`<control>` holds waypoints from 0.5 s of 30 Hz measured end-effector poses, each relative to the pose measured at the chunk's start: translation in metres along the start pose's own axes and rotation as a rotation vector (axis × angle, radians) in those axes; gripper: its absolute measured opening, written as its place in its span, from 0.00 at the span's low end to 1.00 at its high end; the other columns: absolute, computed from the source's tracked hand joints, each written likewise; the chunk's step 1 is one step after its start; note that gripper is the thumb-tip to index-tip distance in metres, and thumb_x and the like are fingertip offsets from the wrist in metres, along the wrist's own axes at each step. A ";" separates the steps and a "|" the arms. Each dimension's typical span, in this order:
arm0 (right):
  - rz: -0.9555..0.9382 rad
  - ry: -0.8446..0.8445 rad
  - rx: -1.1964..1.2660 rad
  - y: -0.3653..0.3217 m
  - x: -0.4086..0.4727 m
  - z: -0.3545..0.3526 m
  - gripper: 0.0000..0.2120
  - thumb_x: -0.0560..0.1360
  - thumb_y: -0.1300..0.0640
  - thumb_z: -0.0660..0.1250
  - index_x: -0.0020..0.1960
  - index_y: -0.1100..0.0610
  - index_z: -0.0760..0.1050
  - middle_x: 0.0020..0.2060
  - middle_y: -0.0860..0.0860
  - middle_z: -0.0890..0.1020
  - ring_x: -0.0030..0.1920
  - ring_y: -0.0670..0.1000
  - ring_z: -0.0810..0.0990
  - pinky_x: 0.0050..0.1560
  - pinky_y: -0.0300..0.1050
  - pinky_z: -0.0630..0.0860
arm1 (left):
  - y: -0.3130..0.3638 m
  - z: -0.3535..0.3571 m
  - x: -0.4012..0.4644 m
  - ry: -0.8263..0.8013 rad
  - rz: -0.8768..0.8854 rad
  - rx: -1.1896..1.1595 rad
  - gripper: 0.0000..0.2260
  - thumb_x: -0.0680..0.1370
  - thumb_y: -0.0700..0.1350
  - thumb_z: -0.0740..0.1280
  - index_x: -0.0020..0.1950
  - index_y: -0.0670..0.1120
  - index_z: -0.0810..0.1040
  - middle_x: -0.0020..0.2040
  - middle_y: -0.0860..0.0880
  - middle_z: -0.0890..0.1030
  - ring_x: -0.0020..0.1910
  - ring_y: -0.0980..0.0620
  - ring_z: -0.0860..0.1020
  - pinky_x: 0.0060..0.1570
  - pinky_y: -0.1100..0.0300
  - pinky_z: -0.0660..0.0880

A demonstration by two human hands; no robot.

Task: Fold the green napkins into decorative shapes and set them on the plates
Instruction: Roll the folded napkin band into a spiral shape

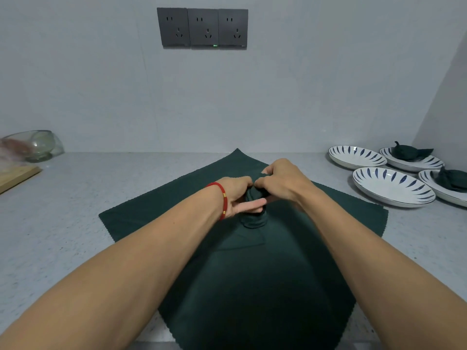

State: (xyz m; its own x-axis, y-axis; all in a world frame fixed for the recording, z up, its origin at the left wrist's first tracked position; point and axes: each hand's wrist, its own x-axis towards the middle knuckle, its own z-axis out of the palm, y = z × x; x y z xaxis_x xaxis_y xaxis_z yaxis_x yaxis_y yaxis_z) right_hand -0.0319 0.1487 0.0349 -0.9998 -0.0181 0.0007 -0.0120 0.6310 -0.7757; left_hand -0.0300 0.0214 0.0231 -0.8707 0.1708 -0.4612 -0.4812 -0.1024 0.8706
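Note:
A rolled dark green napkin [254, 218] stands on a flat green napkin [156, 205] spread on the counter. My left hand [237, 195] grips the roll from the left, one finger stretched across its front. My right hand [280, 183] pinches the top of the roll from the right. The roll's upper part is hidden between my fingers. At the right stand several white plates with blue leaf marks: two bare plates [356, 157] [394, 188], and two more, each bearing a folded green napkin [409, 152] [452, 179].
A glass bowl [38, 145] lies tilted at the far left beside a wooden board [17, 175]. Wall sockets [202, 27] sit on the back wall. Grey counter [63, 223] shows left and right of the spread napkin.

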 end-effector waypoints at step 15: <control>0.323 0.197 0.716 0.024 0.020 0.008 0.05 0.79 0.70 0.64 0.53 0.67 0.77 0.54 0.55 0.80 0.33 0.49 0.81 0.27 0.36 0.78 | -0.007 -0.018 0.016 0.213 0.178 -0.438 0.07 0.82 0.35 0.55 0.51 0.35 0.72 0.41 0.36 0.79 0.23 0.47 0.81 0.19 0.66 0.73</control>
State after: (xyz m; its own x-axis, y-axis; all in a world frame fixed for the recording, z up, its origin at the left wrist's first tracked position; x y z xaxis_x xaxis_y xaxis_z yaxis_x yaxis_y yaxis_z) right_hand -0.0516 0.1571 0.0109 -0.9372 0.2595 -0.2331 0.2227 -0.0693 -0.9724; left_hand -0.0424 0.0075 0.0067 -0.9224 -0.0852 -0.3766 -0.2813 -0.5200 0.8065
